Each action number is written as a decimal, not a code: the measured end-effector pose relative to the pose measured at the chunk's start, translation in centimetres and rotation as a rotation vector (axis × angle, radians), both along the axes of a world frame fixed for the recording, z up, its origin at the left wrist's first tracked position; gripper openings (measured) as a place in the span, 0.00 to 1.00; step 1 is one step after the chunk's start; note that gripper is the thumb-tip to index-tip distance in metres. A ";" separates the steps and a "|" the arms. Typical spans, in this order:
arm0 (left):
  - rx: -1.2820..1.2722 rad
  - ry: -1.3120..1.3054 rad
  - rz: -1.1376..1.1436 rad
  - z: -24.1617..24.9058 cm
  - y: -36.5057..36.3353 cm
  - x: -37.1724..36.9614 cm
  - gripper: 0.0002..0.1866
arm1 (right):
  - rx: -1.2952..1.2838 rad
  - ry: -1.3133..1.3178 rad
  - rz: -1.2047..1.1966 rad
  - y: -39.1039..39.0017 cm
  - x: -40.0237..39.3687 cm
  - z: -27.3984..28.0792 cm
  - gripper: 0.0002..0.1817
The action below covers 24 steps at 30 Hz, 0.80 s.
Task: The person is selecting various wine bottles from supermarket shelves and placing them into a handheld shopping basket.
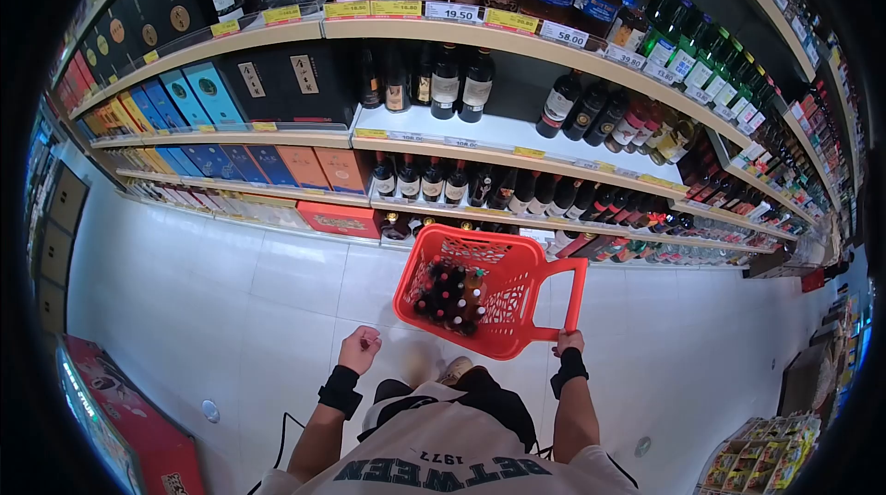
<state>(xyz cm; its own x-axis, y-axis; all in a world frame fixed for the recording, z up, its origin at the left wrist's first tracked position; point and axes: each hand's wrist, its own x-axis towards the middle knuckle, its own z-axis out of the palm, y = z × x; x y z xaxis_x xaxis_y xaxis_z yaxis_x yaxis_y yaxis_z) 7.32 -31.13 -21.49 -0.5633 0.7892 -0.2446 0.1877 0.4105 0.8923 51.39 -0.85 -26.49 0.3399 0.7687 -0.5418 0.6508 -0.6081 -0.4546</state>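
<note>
My right hand (569,342) is clamped on the long handle of the red plastic shopping basket (535,272), which stands just ahead of that hand, loaded with dark glass bottles (452,297). My left hand (360,349) hangs free, loosely curled, holding nothing. I judge a steady, level pull best, keeping the basket off the shelf of wine bottles (480,183) beyond it.

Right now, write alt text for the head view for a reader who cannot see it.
A person's right hand grips the handle of a red shopping basket holding bottles, while the left hand hangs closed and empty. Ahead, store shelves carry wine bottles and boxed liquor above a white tiled floor.
</note>
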 end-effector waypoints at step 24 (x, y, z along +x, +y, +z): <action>0.006 0.028 0.205 1.7 3.3 19.6 0.08 | 0.018 -0.225 0.399 11.6 9.8 3.2 0.24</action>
<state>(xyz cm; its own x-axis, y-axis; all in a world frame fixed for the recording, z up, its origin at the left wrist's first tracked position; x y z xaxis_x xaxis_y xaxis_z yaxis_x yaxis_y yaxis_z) 26.95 -27.80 -19.77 -0.7192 0.6584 -0.2222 0.1256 0.4377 0.8903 61.21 10.79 -23.31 0.1235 0.8722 -0.4732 0.9162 -0.2833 -0.2832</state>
